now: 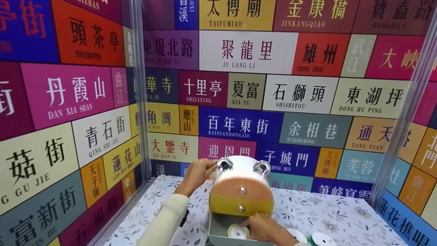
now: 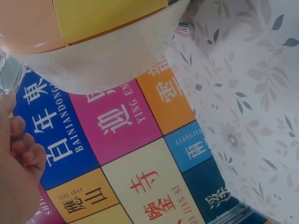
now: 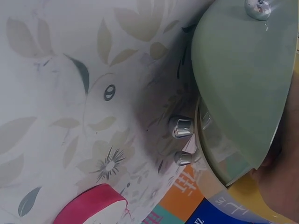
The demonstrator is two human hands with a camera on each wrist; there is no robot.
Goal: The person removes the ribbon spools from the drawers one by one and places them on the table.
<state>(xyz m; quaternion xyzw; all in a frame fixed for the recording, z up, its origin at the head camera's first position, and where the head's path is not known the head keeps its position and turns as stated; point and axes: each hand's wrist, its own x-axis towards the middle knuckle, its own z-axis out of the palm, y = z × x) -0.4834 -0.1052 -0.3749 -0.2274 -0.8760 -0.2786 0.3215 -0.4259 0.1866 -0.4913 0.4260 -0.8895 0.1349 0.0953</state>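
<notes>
A small rounded chest of drawers (image 1: pixel 242 188), with a white top and two silver round eye-like ornaments, stands on the table. Its upper drawer fronts are peach and yellow. The grey-green bottom drawer (image 1: pixel 218 224) is pulled out; its curved front (image 3: pixel 243 79) fills the right of the right wrist view. Inside the drawer my right hand (image 1: pixel 263 227) pinches the edge of a white spool with a yellowish rim (image 1: pixel 238 231). At the chest's upper left, my left hand (image 1: pixel 199 172) grips the left silver ornament (image 1: pixel 224 165), also visible beside the fingers in the left wrist view.
Right of the drawer lie a white spool (image 1: pixel 297 235) and a green-edged spool (image 1: pixel 322 238). A red ribbon spool (image 3: pixel 93 205) shows in the right wrist view. Panels with colourful street-name signs (image 1: pixel 239 123) surround the table with its leaf-patterned cover (image 1: pixel 307 208).
</notes>
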